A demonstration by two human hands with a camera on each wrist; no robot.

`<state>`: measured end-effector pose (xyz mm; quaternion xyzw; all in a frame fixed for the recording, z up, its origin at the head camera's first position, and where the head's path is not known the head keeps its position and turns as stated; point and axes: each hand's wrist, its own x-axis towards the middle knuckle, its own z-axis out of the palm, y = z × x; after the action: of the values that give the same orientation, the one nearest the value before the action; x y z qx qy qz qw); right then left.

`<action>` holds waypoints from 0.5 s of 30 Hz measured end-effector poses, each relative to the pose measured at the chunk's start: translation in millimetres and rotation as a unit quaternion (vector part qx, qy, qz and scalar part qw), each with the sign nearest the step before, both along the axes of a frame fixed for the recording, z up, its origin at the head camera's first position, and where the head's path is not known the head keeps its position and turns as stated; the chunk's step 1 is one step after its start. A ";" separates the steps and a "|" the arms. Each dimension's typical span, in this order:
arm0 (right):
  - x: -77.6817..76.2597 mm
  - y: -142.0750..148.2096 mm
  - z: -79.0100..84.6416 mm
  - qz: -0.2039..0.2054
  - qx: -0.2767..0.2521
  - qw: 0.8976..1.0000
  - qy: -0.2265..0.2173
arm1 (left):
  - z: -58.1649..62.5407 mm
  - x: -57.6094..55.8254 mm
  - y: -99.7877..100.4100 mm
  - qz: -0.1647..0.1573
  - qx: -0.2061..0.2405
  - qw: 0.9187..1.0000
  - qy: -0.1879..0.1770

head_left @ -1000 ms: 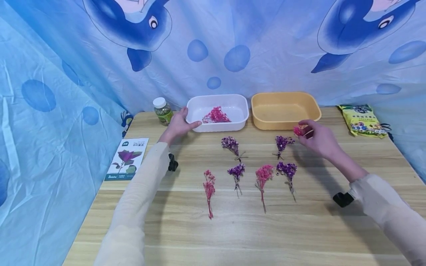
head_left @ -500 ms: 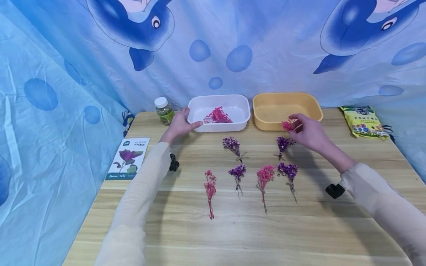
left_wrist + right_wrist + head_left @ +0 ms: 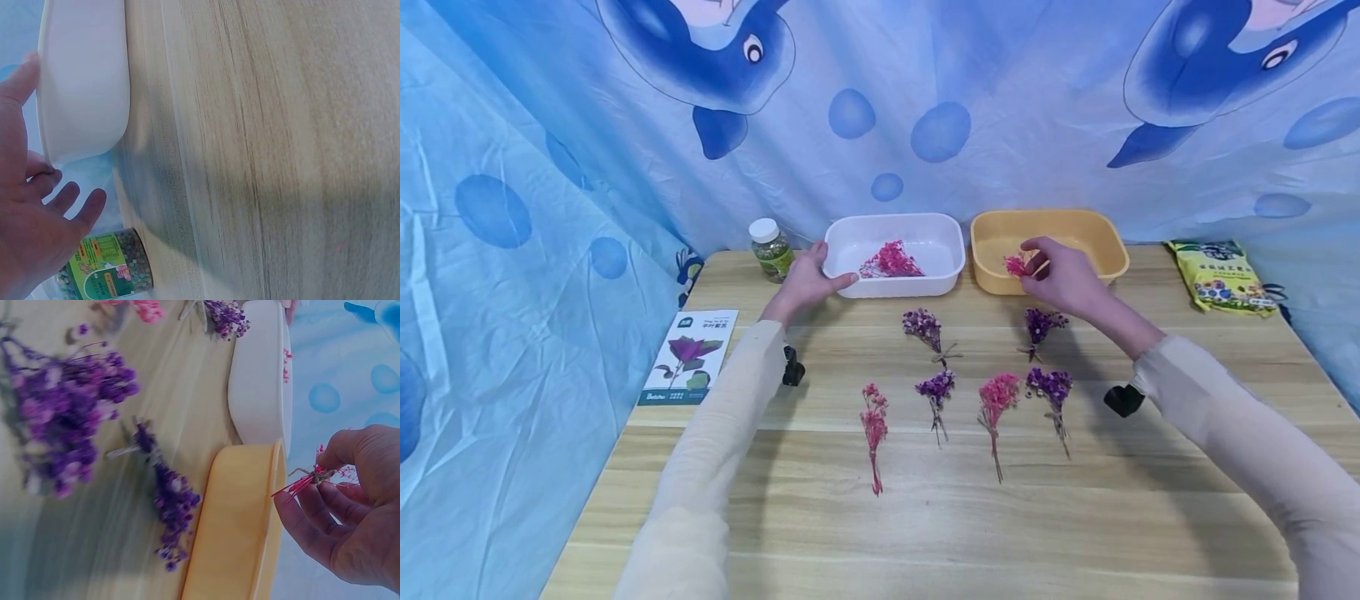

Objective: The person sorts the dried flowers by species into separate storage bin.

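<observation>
My right hand (image 3: 1060, 275) pinches a small tied bunch of pink dried flowers (image 3: 1017, 265) over the yellow basin (image 3: 1037, 283). In the right wrist view the bunch's tied stems (image 3: 304, 484) point out between thumb and fingers, level with the basin's rim. My left hand (image 3: 807, 282) rests on the left corner of the white basin (image 3: 895, 288), thumb and fingers spread along its rim. Inside that basin lie pink dried flowers (image 3: 892, 260). Purple bunches (image 3: 1036, 329) and pink bunches (image 3: 997, 396) lie on the table in front.
A white-capped jar (image 3: 771, 250) stands left of the white basin. Farther left lies a leaflet (image 3: 688, 357) with a plant picture. At the right is a yellow packet (image 3: 1219, 275). A blue whale-print curtain (image 3: 1015, 100) hangs behind the wooden table (image 3: 970, 533).
My right hand has moved left with the pink dried flowers, from the yellow basin's front right corner to above its opening. The left hand stays at the white basin.
</observation>
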<state>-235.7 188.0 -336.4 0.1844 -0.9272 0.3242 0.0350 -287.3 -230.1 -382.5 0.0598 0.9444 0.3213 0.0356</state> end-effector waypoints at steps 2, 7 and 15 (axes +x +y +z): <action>-6.0 -6.1 0.6 0.003 -0.001 1.000 -0.001 | -0.3 -0.2 -0.2 0.000 0.001 1.000 0.000; -19.5 -23.0 3.2 0.012 -0.007 1.000 -0.011 | -0.1 0.7 0.3 0.000 0.003 1.000 0.003; -35.9 -51.9 8.5 0.026 -0.006 0.999 -0.022 | -0.6 0.8 0.4 0.000 0.002 1.000 0.004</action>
<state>-271.6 136.0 -327.8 0.2009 -0.9206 0.3347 0.0078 -286.5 -229.7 -383.1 0.0610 0.9440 0.3226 0.0318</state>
